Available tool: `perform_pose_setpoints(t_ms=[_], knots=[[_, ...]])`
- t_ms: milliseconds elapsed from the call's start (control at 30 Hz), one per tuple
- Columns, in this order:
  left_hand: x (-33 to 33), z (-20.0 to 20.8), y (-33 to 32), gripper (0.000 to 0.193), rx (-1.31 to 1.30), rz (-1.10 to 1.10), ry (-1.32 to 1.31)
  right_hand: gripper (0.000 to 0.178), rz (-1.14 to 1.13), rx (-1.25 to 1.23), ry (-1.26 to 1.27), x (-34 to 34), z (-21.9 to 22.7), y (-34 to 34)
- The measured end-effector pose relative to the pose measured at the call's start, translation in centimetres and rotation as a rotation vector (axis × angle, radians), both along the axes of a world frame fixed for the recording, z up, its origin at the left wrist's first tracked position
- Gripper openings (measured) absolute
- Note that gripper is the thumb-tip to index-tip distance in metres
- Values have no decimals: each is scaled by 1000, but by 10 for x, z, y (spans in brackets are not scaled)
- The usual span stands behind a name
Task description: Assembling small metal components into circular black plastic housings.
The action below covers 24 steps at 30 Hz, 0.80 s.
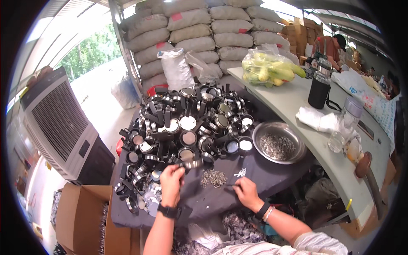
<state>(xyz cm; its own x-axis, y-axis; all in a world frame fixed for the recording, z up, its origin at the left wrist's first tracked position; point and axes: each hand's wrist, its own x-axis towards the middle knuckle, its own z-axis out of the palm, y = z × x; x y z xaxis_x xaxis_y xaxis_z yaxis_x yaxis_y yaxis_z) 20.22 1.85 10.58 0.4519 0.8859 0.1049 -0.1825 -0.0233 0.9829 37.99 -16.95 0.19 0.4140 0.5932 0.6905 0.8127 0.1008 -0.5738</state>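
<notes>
Cardboard box (pixel 87 216) stands open far left of the left hand, below a grey cooler unit (pixel 59 123). Loose black rings (pixel 138 187) lie scattered just left of the left hand on the dark cloth (pixel 263 170).

Left hand (pixel 172 182): fingers pinched on a round black-and-metal part (pixel 190 163), held at the near edge of the big pile of black parts (pixel 187 123). Black watch on that wrist. Pile extends away from both hands; many parts show pale round faces.

Between the hands: small heap of small metal pieces (pixel 213 177), on the cloth, just right of the left fingertips and just left of the right fingertips.

Right hand (pixel 246 192): fingers closed around a thin tool (pixel 231 185); tip points toward the heap. Tool too small to identify. A few pale bits (pixel 241 172) lie just beyond this hand.

Beyond and right of the right hand: metal bowl (pixel 297 155) holding more small pieces. Further right, pale table (pixel 297 102) carrying a bag of yellow-green produce (pixel 267 68), a black flask (pixel 319 87), a clear jar (pixel 345 125). Stacked sacks (pixel 204 34) behind everything.
</notes>
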Motion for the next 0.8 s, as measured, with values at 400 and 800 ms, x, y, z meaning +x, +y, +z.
perform_pose_setpoints(t_ms=[400,800], knots=[[114,117,109,68,231,-72,288,18,-6,-86,-146,-5,11,6],[-110,10,18,22,174,246,-12,15,1,-39,-90,-9,-1,10]])
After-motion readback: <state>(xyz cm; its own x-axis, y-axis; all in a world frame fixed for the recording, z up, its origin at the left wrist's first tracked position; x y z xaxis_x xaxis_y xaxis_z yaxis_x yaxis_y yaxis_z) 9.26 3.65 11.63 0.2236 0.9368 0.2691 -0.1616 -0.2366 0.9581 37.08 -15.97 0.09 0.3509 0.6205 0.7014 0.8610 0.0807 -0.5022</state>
